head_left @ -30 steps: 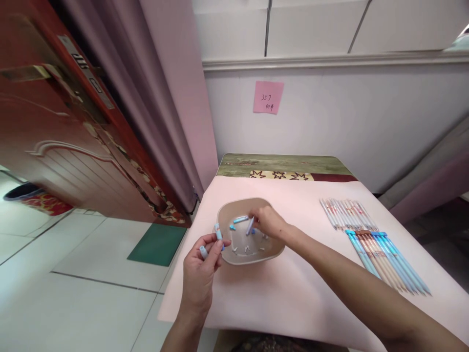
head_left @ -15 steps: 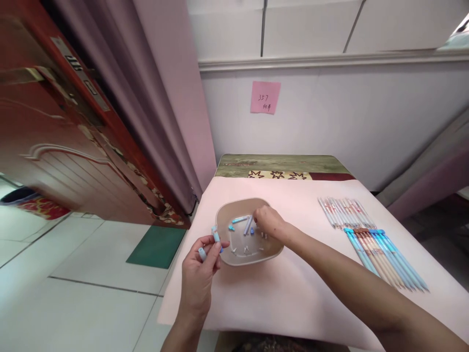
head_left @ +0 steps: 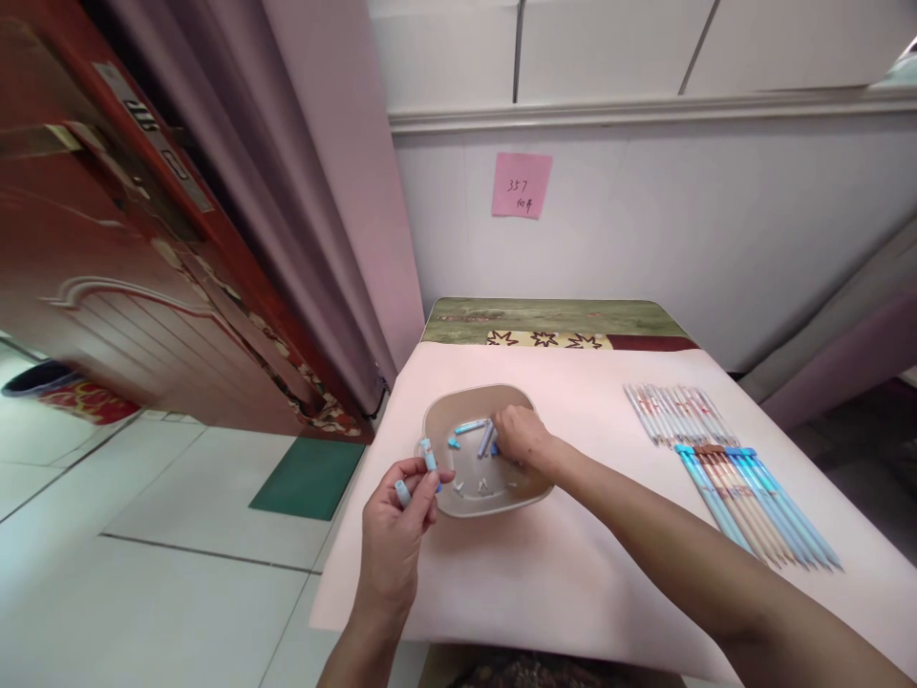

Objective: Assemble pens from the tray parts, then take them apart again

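My left hand [head_left: 397, 502] is closed at the near left rim of a beige plastic basin [head_left: 458, 401]. Its fingers grip light blue pen parts [head_left: 428, 455]; a pale tube end sticks out by the knuckles, and a bit of darker blue shows under the thumb. My right hand [head_left: 522, 435] reaches into the basin's right side with fingers pinched together, hiding whatever they hold. Loose in the basin lie pen tubes [head_left: 471, 427], a small bright blue piece [head_left: 454, 443] and several tiny white tips [head_left: 482, 484].
To the right on the pink-covered table [head_left: 573, 592] lies a row of assembled blue and brown pens [head_left: 756, 506]. Behind it is a row of clear, pale pens [head_left: 680, 413]. A pink note [head_left: 522, 185] is stuck to the wall.
My right hand has shifted slightly within the basin, now covering more of the blue piece beside it. My left hand keeps its grip on the pen parts. The view has tilted slightly.
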